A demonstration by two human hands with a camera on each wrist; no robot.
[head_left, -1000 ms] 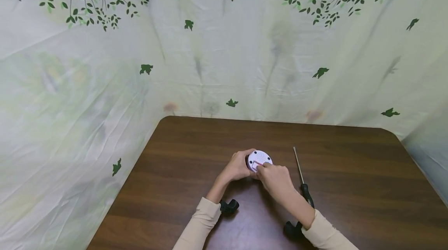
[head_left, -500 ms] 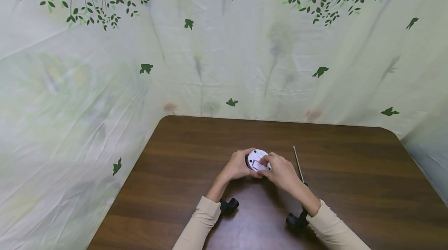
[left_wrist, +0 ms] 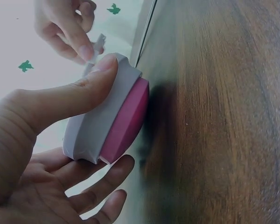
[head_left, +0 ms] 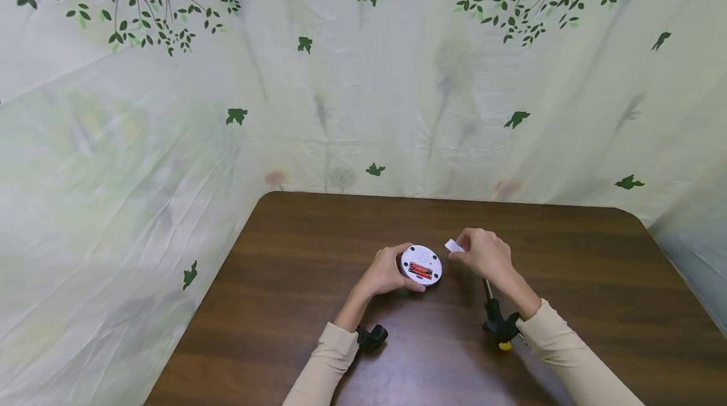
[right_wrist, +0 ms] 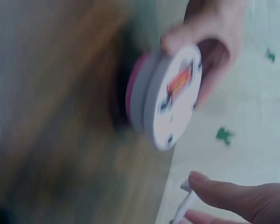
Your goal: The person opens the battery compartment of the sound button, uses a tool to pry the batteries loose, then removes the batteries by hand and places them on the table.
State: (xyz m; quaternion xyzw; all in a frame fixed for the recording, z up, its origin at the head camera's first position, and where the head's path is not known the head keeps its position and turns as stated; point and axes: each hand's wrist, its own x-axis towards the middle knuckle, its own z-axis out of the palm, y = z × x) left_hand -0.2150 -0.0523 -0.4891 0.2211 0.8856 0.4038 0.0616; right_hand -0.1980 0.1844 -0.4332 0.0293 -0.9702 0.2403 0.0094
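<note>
Two hands over the desk (head_left: 568,254). Screwdriver (head_left: 493,312) lies near edge under right forearm, long axis running near-to-far, handle toward the person. Left hand (head_left: 385,272) grips round white device (head_left: 421,264) at desk centre, thumb and fingers curled on its rim; pink side faces the desk, white side up with open battery bay, red cells' long axis roughly left-right. Right hand (head_left: 483,253) pinches small white cover (head_left: 454,245), just right of the device. Half a second ago the cover was on and right hand sat on the device; now it's lifted off.

Right wrist view motion-blurred; screwdriver (head_left: 491,302) shaft partly hidden behind right hand (head_left: 483,256).
</note>
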